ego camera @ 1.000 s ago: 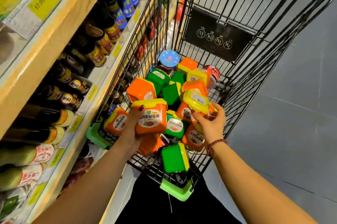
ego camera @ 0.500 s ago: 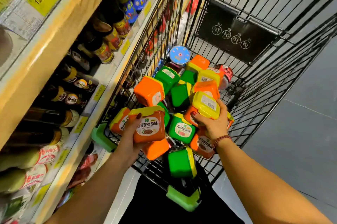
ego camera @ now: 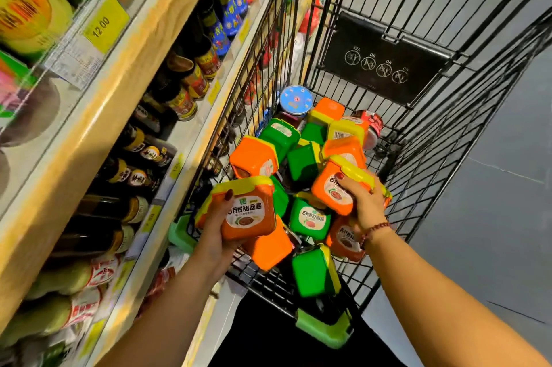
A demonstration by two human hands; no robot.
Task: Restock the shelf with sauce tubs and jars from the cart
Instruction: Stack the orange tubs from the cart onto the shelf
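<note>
A black wire cart (ego camera: 424, 157) holds a heap of orange and green sauce tubs with yellow lids. My left hand (ego camera: 216, 235) grips an upright orange tub (ego camera: 249, 211) at the cart's near left corner, thumb on its lid. My right hand (ego camera: 366, 202) grips another orange tub (ego camera: 336, 187), tilted, above the heap on the right. A green tub (ego camera: 310, 218) lies between the two hands. A jar with a blue lid (ego camera: 295, 99) and a red-labelled jar (ego camera: 372, 127) sit at the far end of the heap.
The shelf unit (ego camera: 89, 127) runs along the left, close against the cart. Its middle level holds dark sauce bottles (ego camera: 185, 97); pale green bottles (ego camera: 59, 280) lie lower down. A yellow price tag (ego camera: 104, 26) sits on the upper edge. Grey floor (ego camera: 493, 232) lies to the right.
My right hand has lifted its orange tub out of the heap and tilted it. My left hand keeps its tub, shifted slightly toward the cart's near left corner.
</note>
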